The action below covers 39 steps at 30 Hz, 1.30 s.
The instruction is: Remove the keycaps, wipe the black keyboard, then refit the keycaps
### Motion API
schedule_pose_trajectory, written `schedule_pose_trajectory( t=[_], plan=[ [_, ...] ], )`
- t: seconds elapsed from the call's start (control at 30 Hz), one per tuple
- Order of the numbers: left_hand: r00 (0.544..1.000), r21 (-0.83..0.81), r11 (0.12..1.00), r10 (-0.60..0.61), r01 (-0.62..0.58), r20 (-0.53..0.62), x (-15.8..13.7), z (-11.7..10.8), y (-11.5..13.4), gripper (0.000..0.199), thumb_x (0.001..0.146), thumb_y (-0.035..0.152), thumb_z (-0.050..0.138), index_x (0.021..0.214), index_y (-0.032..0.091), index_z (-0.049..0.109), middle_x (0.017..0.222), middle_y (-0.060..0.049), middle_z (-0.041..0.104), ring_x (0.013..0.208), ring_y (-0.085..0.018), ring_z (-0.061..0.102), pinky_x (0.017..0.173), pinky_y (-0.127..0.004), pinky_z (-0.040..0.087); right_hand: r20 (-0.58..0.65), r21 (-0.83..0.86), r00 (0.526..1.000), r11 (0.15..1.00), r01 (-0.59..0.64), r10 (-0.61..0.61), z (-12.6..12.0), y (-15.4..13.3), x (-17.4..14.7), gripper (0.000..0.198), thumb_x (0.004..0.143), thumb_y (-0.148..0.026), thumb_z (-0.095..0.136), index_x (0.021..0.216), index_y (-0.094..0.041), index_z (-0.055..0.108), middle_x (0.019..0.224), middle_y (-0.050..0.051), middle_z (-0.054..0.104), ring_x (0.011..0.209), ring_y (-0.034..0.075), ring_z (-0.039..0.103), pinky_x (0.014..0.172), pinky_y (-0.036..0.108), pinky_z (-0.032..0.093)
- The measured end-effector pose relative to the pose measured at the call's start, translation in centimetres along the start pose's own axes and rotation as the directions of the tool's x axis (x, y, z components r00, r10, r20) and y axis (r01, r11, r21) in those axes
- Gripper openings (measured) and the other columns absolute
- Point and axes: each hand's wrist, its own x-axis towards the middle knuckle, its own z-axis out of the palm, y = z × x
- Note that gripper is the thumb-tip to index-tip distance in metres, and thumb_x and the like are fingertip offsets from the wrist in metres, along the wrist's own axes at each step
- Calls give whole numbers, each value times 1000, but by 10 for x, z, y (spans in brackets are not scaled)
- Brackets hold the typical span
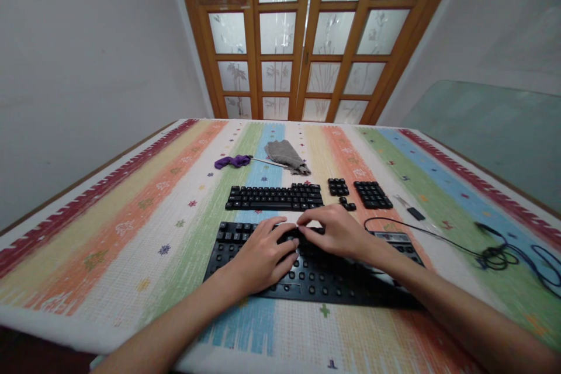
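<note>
A black keyboard point(342, 291) lies in front of me with most of its keycaps off, baring rows of switch posts. Several keycaps point(236, 232) sit in its top left rows. My left hand point(267, 254) rests over the left half of the keyboard, fingers apart and bent toward the upper rows. Beside it, my right hand point(339, 231) reaches to the top row with thumb and forefinger pinched together. Whatever lies between those fingertips is too small and hidden to make out. The fingertips of both hands nearly meet.
Loose keycaps lie grouped behind the keyboard: a main block point(274, 197), a small block point(338, 187), arrow keys point(347, 204) and a number pad block point(373, 195). Around them are a grey cloth point(287, 155), a purple cloth point(232, 161), a black-handled tool point(415, 213) and a coiled cable point(495, 258).
</note>
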Motion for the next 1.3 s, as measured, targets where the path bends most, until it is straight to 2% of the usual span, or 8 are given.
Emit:
schedule_pose_trajectory(
  t=[0.1, 0.23, 0.4, 0.53, 0.73, 1.3],
  plan=[
    [1000, -19, 1000, -14, 14, -2, -1, 0, 0, 20, 94, 25, 57, 107, 18, 69, 127, -11, 61, 125, -30, 49, 103, -51, 46, -86, -76, 994, 994, -79, 72, -11, 16, 24, 14, 83, -18, 61, 86, -19, 74, 83, 3, 77, 73, 17, 69, 71, 26, 48],
    [999, -43, 998, -38, 38, -2, -2, 1, -1, 19, 94, 25, 56, 105, 19, 70, 126, -11, 62, 125, -29, 48, 103, -52, 46, -81, -178, 976, 961, -212, 200, -14, 48, 56, 16, 78, -15, 62, 85, -19, 76, 85, 4, 77, 79, 20, 70, 75, 27, 49],
    [998, -58, 996, -61, 62, 15, -3, 2, -1, 21, 94, 27, 57, 109, 18, 68, 129, -11, 61, 126, -30, 47, 103, -52, 45, -19, -203, 966, 945, -256, 258, -3, 72, 80, 17, 78, -15, 62, 86, -18, 77, 90, 4, 77, 83, 20, 70, 77, 27, 49],
    [997, -84, 994, -69, 70, 17, -2, -2, -1, 23, 94, 28, 58, 113, 19, 66, 127, -10, 62, 127, -28, 47, 105, -50, 44, 5, -221, 965, 942, -255, 262, 4, 78, 89, 15, 79, -14, 63, 86, -17, 76, 92, 6, 77, 89, 23, 70, 81, 29, 49],
    [995, -97, 991, -96, 92, -39, -1, -8, -4, 26, 94, 27, 58, 118, 18, 63, 124, -10, 64, 124, -27, 50, 104, -49, 46, 22, -225, 964, 941, -252, 263, 9, 85, 95, 12, 80, -14, 64, 82, -18, 76, 89, 6, 77, 89, 24, 70, 81, 31, 48],
    [976, -124, 985, -141, 121, -165, 1, -8, -5, 21, 92, 20, 57, 111, 18, 65, 111, -9, 68, 107, -24, 57, 99, -48, 48, -10, -175, 970, 954, -242, 244, 20, 85, 101, 9, 88, -21, 65, 93, -17, 70, 90, 7, 75, 86, 21, 67, 76, 29, 45]
  ],
)
